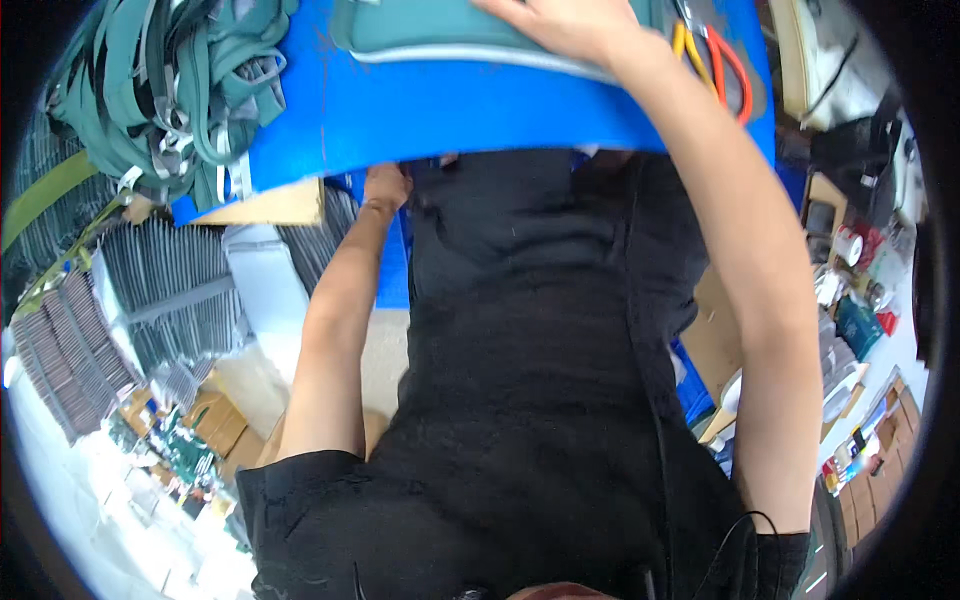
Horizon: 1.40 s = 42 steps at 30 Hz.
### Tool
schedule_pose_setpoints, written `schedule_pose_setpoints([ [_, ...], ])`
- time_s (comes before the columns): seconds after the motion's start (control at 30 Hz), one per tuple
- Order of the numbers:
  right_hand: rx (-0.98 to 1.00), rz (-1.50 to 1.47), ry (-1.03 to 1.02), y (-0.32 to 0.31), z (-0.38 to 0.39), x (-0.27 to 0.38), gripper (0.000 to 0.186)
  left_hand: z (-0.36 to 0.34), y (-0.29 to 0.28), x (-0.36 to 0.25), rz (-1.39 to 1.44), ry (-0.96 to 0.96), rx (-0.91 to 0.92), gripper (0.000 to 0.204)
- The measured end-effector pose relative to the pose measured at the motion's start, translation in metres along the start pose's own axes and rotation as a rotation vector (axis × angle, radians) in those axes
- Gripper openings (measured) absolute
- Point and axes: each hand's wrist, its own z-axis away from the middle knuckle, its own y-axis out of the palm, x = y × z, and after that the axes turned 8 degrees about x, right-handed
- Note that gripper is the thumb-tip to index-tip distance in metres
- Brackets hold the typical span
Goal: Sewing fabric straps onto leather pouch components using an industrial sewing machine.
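- Well, the teal piece (420, 28) lies at 12 o'clock on the blue table (400, 115); the right hand (578, 28) rests flat over it, not visibly gripping.
- The left hand (388, 186) sits near 11 o'clock, below the table edge; I cannot tell whether it grasps anything.
- Probably best: press evenly, without creasing, and avoid the red-handled tool (743, 82) between 1 and 2 o'clock.

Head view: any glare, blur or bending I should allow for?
In the head view, the lower left washes out nearly white; in that same view, the blue table's near edge bows, the left hand looks soft, and the top border crops the right hand.
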Motion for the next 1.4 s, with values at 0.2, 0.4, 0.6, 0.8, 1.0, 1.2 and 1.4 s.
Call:
schedule_pose_setpoints([
  [0.2, -0.012, 0.174, 0.010, 0.007, -0.014, 0.007, 0.057, -0.054, 0.014, -0.017, 0.139, -0.022, -0.013, 0.038],
  [0.4, 0.210, 0.093, 0.072, -0.007, -0.022, 0.009, 0.067, -0.044, 0.073, -0.041, 0.499, -0.138, -0.104, 0.034],
  [0.6, 0.257, 0.069, 0.116, -0.008, -0.026, 0.005, 0.063, -0.070, 0.105, -0.074, 0.774, -0.280, -0.072, 0.030],
  [0.8, 0.236, 0.029, 0.077, -0.003, -0.022, 0.002, 0.062, -0.084, 0.126, -0.082, 0.922, -0.376, -0.054, 0.027],
  [1.0, 0.252, -0.015, 0.092, -0.003, -0.025, 0.002, 0.064, -0.058, 0.138, -0.069, 0.990, -0.429, -0.086, 0.024],
  [1.2, 0.198, 0.025, 0.089, -0.011, -0.032, 0.011, 0.066, -0.037, 0.119, -0.042, 1.217, -0.427, -0.229, 0.021],
  [1.4, 0.165, 0.037, -0.004, -0.017, -0.003, 0.023, 0.059, 0.009, 0.083, -0.020, 1.909, -0.198, -0.455, 0.019],
])
